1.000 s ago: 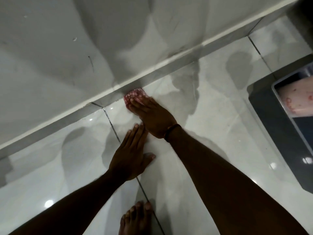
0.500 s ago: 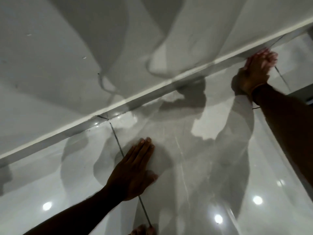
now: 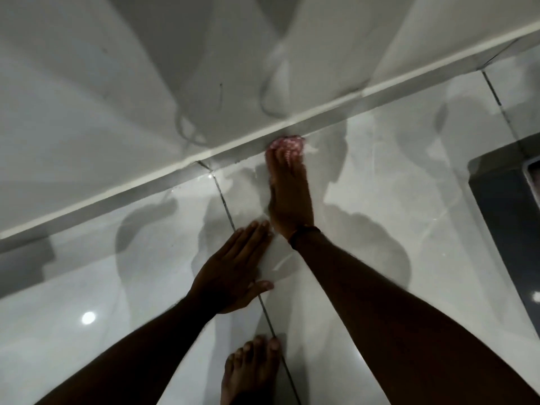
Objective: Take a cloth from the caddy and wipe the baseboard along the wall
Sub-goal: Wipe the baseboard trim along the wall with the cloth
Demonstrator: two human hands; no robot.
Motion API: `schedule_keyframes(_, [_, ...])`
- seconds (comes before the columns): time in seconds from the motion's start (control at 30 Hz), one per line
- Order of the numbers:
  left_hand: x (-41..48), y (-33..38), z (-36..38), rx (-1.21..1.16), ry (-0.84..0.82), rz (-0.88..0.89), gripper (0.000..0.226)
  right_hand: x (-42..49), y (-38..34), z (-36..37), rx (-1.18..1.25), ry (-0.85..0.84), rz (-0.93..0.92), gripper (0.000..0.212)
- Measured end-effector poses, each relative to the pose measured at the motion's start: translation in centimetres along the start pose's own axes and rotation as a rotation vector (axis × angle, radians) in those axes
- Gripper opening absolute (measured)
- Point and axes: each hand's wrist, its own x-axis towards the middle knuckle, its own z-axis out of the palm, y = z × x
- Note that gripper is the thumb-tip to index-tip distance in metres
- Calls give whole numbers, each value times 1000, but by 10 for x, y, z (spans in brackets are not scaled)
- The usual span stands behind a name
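My right hand [image 3: 289, 197] reaches forward and presses a pink-and-white patterned cloth [image 3: 287, 144] against the grey baseboard [image 3: 122, 197], which runs diagonally below the white wall [image 3: 117, 83]. The fingers lie over the cloth, so only its far edge shows. My left hand [image 3: 230, 273] rests flat on the glossy floor tile, fingers together and pointing up to the right, just short of my right wrist. It holds nothing. Part of the caddy [image 3: 533, 176] shows at the right edge.
A dark mat [image 3: 502, 217] lies on the floor at the right, under the caddy. My bare foot [image 3: 251, 372] stands at the bottom centre beside a dark grout line [image 3: 225, 206]. Shiny grey tiles [image 3: 87, 287] with light reflections spread left and right.
My right hand, which half a second ago was far right along the baseboard, has swept back left with the cloth to the middle. The left hand stays planted on the floor.
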Motion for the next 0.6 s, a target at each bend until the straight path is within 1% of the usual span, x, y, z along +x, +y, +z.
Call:
schedule_keyframes(0.1, [-6, 1, 4, -11, -2, -10, 96, -9, -10, 16, -89, -149, -182, 61])
schedule_keyframes(0.17, [-8, 1, 6, -12, 4, -21, 96, -10, -9, 20, -205, -188, -294, 61])
schedule_keyframes(0.3, [-9, 1, 6, -13, -26, -26, 97, -7, 2, 9, -333, -249, -405, 66])
schedule_keyframes(0.37, [-9, 0, 5, -33, -25, -16, 96, -3, 18, -2, -364, -202, -377, 66])
schedule_keyframes(0.5, [-8, -1, 3, -49, -1, -16, 94, 3, 58, -30, -321, -65, -176, 60])
schedule_keyframes(0.57, [-7, -1, 2, -39, 8, -11, 93, 2, 52, -30, -316, -40, -81, 60])
schedule_keyframes(0.6, [-8, -1, 2, -36, 7, -10, 93, 1, 42, -26, -326, -35, -60, 61])
